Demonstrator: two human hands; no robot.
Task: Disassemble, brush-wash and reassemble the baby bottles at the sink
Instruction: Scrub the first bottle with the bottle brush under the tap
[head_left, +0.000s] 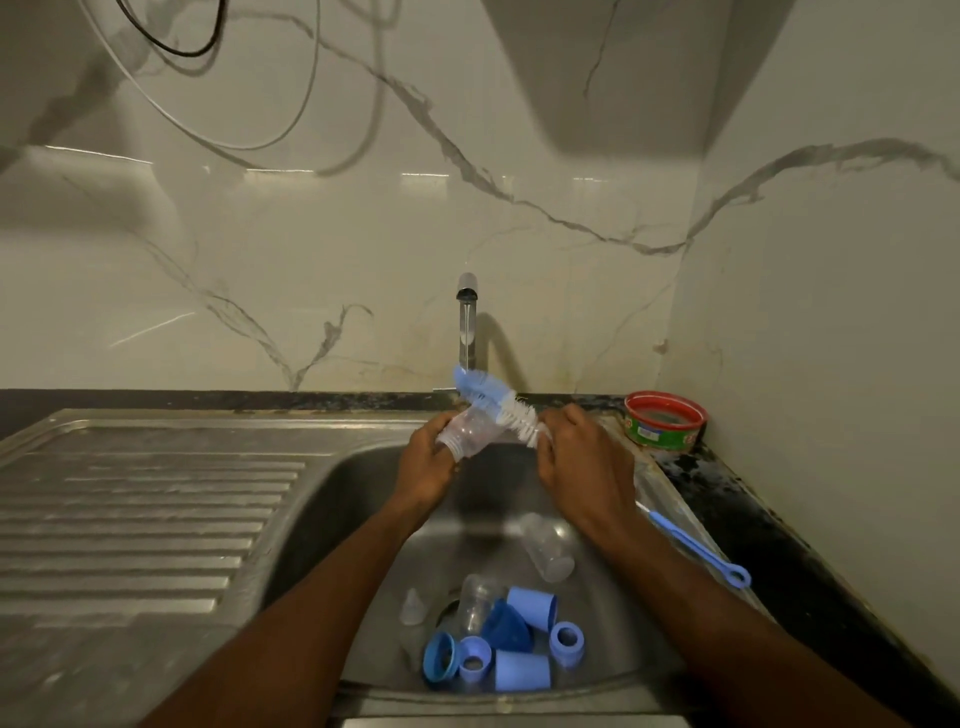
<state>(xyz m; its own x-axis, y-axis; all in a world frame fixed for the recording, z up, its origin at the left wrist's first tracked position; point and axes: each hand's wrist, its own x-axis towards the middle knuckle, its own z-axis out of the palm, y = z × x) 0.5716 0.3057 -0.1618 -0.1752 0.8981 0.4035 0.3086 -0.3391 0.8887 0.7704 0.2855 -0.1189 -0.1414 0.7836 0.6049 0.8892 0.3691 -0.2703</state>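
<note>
My left hand (428, 462) grips a clear baby bottle (464, 435) by its threaded neck, over the far end of the sink basin (358, 499). My right hand (576, 460) holds a bottle brush (496, 401) with blue and white bristles. The brush lies slantwise against the bottle's outside, just under the tap (467, 322). Two more clear bottles (545, 545) (475, 597) lie in the basin. A clear teat (413, 605), blue caps (522, 670) and blue screw rings (566, 642) lie near the drain.
A thin blue teat brush (696, 548) lies on the sink's right rim. A red and green tin (665, 421) stands in the back right corner on the dark counter. The ribbed steel drainboard (130, 509) stretches to the left. Marble wall lies behind and to the right.
</note>
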